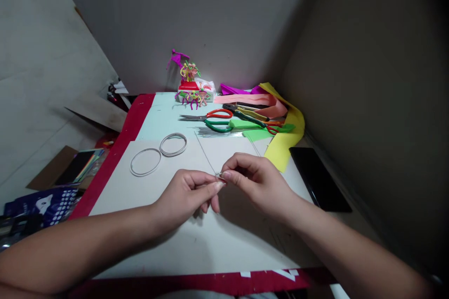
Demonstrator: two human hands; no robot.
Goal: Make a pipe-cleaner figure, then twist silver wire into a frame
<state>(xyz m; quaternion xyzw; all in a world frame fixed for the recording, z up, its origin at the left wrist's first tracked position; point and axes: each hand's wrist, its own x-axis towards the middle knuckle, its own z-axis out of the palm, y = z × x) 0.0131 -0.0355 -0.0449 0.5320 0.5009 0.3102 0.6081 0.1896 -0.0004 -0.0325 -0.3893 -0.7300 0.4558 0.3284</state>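
Note:
My left hand (191, 194) and my right hand (254, 182) meet at the middle of a white board (154, 243). Both pinch the near end of a thin silver wire (206, 155) that runs away from the fingertips toward the back. The fingers of each hand are closed on that wire end. Two wire rings (145, 162) (173, 144) lie flat on the board, left of and beyond my left hand.
Behind the hands lie scissors with a red and a green handle (213, 119), a second tool (259, 124), and coloured paper sheets (284, 140). A small colourful craft figure (192, 86) stands at the back. A black phone (317, 177) lies right. Clutter sits off the left edge.

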